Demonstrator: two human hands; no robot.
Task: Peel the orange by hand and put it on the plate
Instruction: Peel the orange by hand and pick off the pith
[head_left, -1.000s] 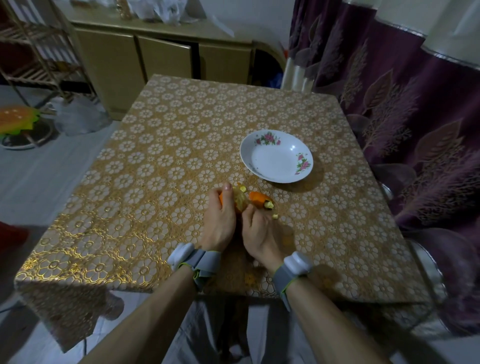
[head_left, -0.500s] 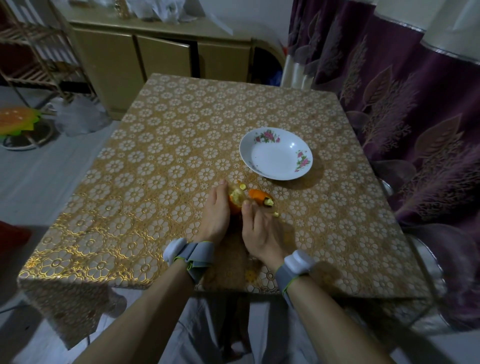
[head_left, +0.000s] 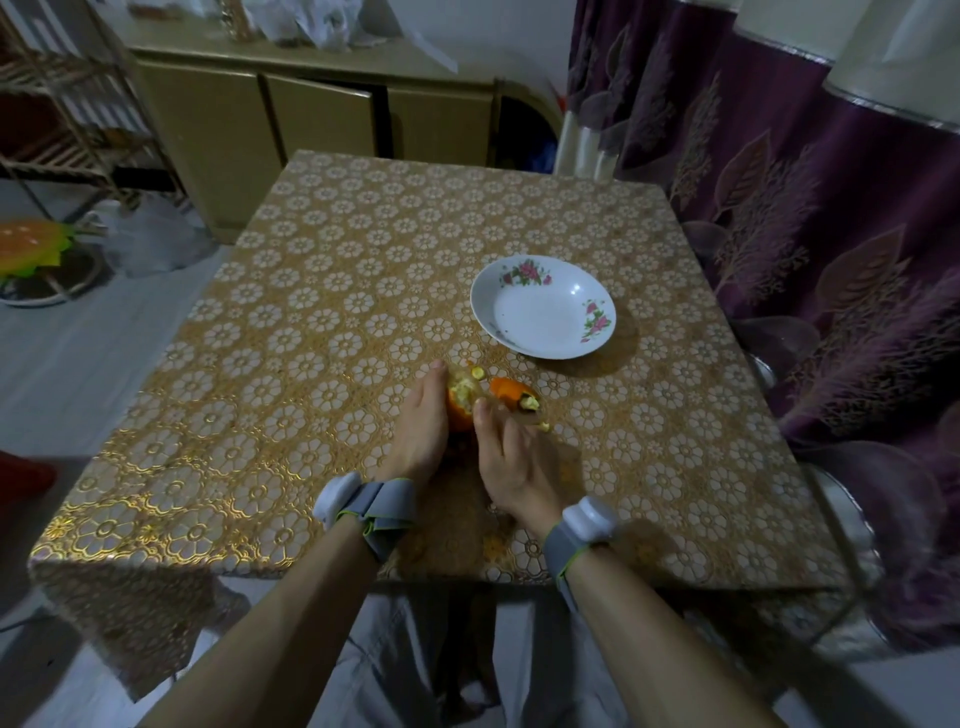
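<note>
The orange (head_left: 461, 402) sits low over the near middle of the table (head_left: 311, 338), partly stripped: pale, pithy flesh shows on top, smooth bright rind lower down. The left hand (head_left: 418, 434) cups its left side with the thumb laid along it, closed on the fruit. The right hand (head_left: 519, 462) presses against its right side, fingers curled; whether they grip the fruit or a flap of skin cannot be told. A curled piece of peel (head_left: 511, 392), orange outside with a dull end, lies just right of the fruit, with small scraps (head_left: 543, 426) beside it. Both wrists wear grey bands (head_left: 371, 501) with white pods.

Farther right stands the plate (head_left: 543, 270), a shallow white dish, glossy, with pink flower sprays on its rim. The tablecloth is a shiny gold sheet embossed with white round flowers, draping over the near left corner. Purple curtains (head_left: 831, 234) with leaf patterns hang on the right; a tan cabinet (head_left: 311, 119) stands at the far wall, a wire rack (head_left: 62, 114) at far left.
</note>
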